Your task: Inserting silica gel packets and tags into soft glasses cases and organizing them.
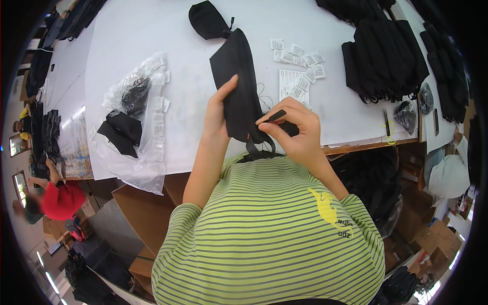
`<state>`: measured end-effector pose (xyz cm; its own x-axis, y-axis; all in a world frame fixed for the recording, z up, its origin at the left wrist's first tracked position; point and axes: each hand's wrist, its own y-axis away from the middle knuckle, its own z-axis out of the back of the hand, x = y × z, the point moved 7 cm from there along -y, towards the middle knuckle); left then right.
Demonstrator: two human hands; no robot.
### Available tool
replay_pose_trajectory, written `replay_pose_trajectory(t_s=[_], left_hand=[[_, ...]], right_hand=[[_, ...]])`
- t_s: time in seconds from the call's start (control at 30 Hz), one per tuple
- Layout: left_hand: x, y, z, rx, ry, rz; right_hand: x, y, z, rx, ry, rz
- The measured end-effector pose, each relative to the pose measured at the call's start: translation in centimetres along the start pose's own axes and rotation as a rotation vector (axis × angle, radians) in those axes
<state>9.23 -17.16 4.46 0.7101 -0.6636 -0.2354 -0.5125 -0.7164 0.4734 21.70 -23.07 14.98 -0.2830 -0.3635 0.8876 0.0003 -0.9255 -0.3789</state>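
Note:
A long black fabric pouch point(236, 86) lies on the white table in front of me, its near end by my body with a black strap loop point(260, 147) there. My left hand point(219, 114) is closed on its left side, thumb on top. At the pouch's near right edge, my right hand point(297, 127) pinches a slim black bar-shaped piece point(277, 116); its exact kind is unclear. A tiny orange spot shows on the fabric beside those fingertips. Beyond the pouch's far end sits a rounded black fabric piece point(207, 20) with a small dangling pull.
Small white printed labels point(300, 58) lie right of the pouch. Clear plastic bags point(157, 132) with black fabric pieces are at left. Stacked black pouches point(384, 61) and snips point(386, 122) lie at right. A person in red point(63, 198) works at far left.

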Motion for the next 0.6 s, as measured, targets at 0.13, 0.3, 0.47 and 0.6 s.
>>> replay_pose_trajectory(t_s=[0.13, 0.3, 0.47, 0.6], left_hand=[[-0.7, 0.3, 0.7, -0.085, 0.023, -0.074], [-1.2, -1.1, 2.2, -0.090, -0.020, -0.066], [-3.6, -1.4, 5.2, -0.108, -0.095, -0.175], [-3.3, 0.0, 6.1, 0.063, -0.059, -0.124]], right_hand=[[-0.6, 0.4, -0.9, 0.106, -0.053, -0.128], [-1.0, 0.7, -0.6, 0.099, -0.031, -0.138], [-4.1, 3.2, 8.4, -0.352, 0.143, -0.166], [-9.2, 16.7, 24.5, -1.183, 0.035, -0.270]])
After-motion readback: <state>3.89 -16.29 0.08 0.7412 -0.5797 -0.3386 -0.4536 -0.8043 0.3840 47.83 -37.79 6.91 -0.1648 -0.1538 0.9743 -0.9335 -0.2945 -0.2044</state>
